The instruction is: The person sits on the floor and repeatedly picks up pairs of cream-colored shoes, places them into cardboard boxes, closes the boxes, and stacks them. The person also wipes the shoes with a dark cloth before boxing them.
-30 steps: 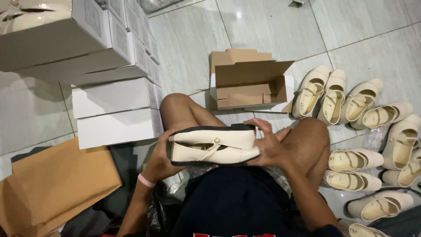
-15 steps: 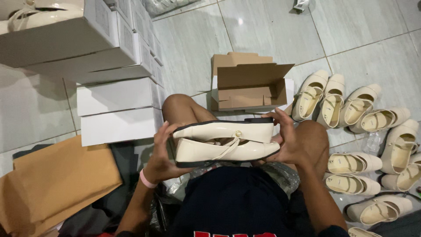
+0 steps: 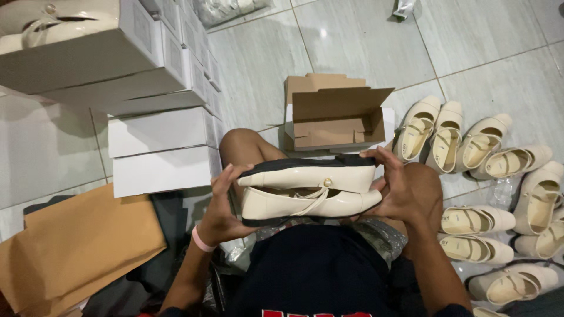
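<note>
A pair of cream flat shoes [image 3: 308, 191] with black soles and thin straps lies pressed together, sole outward, above my lap. My left hand [image 3: 222, 205] grips the heel end on the left. My right hand [image 3: 399, 188] grips the toe end on the right. Both hands hold the pair level over my knees. An open brown cardboard shoe box [image 3: 338, 117] sits on the tiled floor just beyond my knees, with nothing visible inside it.
Stacked white shoe boxes [image 3: 158, 152] stand at the left, the top one open with cream shoes in it. Several cream shoes [image 3: 482, 147] lie on the floor at the right. Brown paper [image 3: 70, 246] lies at the lower left.
The two shoes have come together into a tighter pair and risen slightly. My right hand has shifted further round the toe end.
</note>
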